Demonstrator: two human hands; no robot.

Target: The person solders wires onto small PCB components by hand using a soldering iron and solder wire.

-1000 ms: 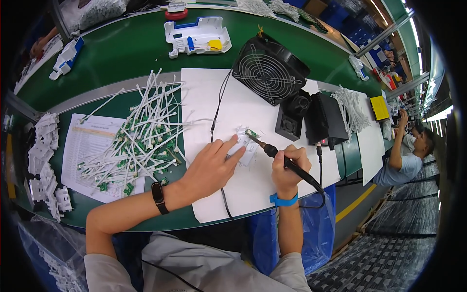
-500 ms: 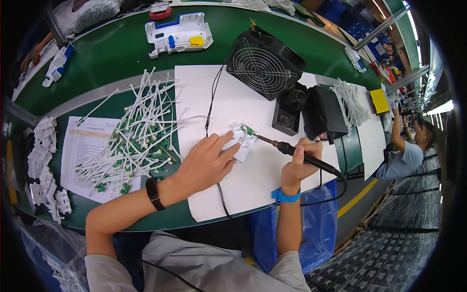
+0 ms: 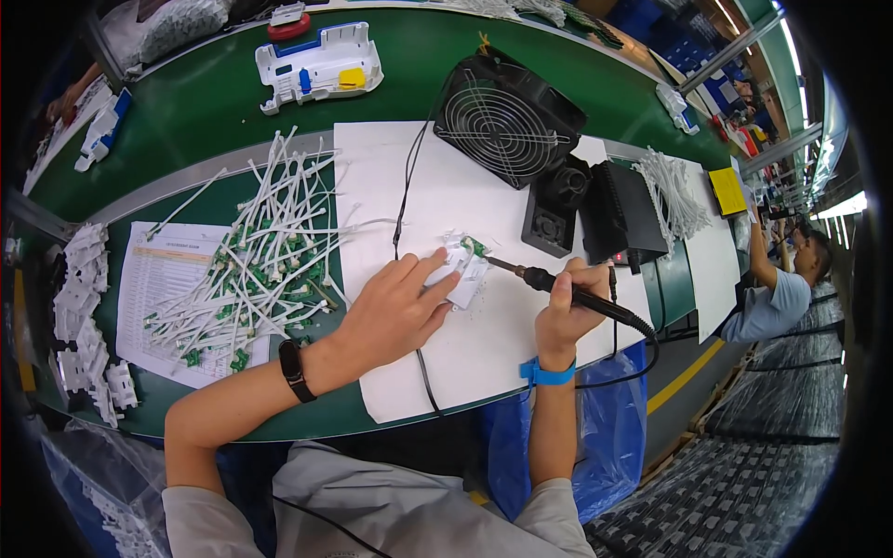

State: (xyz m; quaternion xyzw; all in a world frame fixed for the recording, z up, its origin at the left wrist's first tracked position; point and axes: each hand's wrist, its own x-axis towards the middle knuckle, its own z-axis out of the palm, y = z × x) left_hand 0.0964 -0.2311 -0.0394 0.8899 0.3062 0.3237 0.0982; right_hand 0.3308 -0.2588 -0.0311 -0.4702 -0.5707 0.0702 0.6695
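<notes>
My right hand [image 3: 571, 312] is closed round the black handle of a soldering iron [image 3: 579, 295]. The iron's tip points left and reaches the edge of a small green circuit board [image 3: 475, 246]. That board sits at the top of a white plastic part [image 3: 468, 290], which lies on a white sheet [image 3: 391, 195]. With thumb and fingers, my left hand [image 3: 395, 302] grips the white part from its left side; its fingertips partly cover it. To the left lies a tangled pile of white cables with green boards [image 3: 265, 251], one cable reaching toward the part.
A black fan [image 3: 507, 126] and a black box-shaped unit [image 3: 621, 219] stand beyond my hands. White cables [image 3: 674, 200] lie at right, a printed sheet [image 3: 167, 270] and white plastic pieces [image 3: 79, 307] at left. A white casing [image 3: 321, 65] sits on the green belt; a co-worker [image 3: 777, 288] is at right.
The white casing and other pieces on the green belt have shifted left. My right hand and the iron's handle have moved slightly; my left hand stays on the white part.
</notes>
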